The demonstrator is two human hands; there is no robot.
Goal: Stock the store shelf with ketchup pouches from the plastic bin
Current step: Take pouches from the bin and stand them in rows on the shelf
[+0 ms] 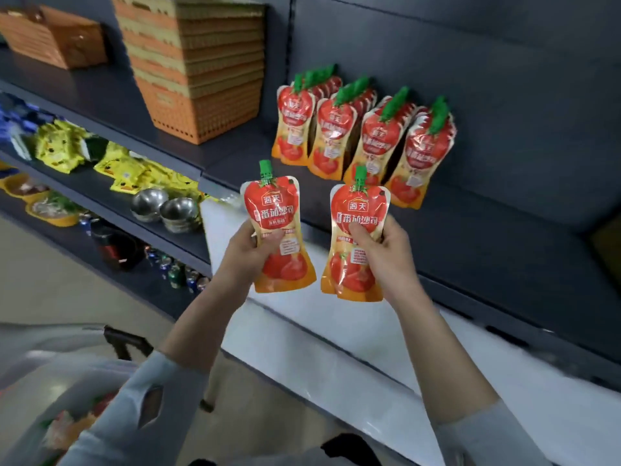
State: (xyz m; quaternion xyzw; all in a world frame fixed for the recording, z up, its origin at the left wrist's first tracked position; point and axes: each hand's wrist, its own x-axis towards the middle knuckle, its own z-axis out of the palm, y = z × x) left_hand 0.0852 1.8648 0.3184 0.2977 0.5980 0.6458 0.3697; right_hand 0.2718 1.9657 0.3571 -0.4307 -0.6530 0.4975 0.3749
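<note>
Hands are both full: the left hand (248, 252) is gripping the left pouch (274, 227) around its middle, thumb lying across the front, and the right hand (386, 245) is gripping the right pouch (358, 237) the same way. Both forearms are reaching up and forward, holding the two pouches upright, green caps on top and labels facing the wearer, just in front of the shelf (487, 230). Beyond them, the stocked pouches (363, 136) are standing in four rows running back, so the job is looking well under way, with these two not yet placed. The plastic bin (40, 408) is sitting low at the left, blurred and seemingly holding more pouches, so further trips are probably waiting.
</note>
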